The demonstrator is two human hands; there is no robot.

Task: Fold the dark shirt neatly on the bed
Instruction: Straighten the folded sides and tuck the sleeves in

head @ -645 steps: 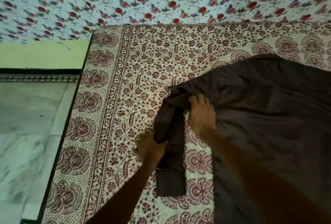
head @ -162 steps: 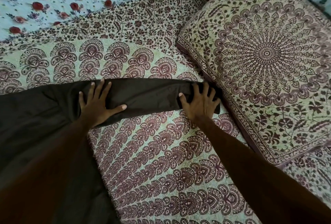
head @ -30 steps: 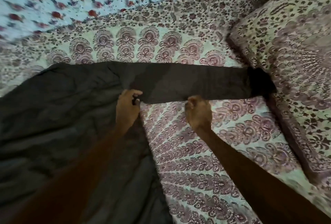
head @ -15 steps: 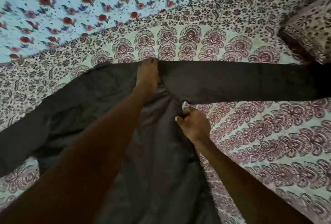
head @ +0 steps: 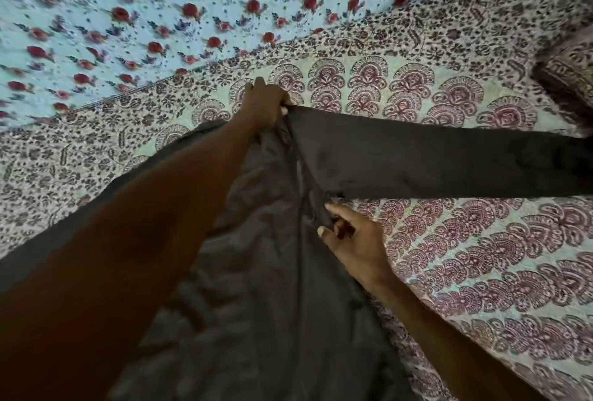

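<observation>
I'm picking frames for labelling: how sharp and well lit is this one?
Head view: dim, flat light; the dark grey cotton shirt shows creases but little detail; the rose-printed blue sheet at the top left is motion-blurred; wide-angle bending curves the maroon paisley bedspread.

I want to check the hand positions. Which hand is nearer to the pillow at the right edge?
The left hand, gripping the dark shirt at the shoulder, is nearer to the pillow. The right hand pinches the shirt lower down, farther away.
</observation>
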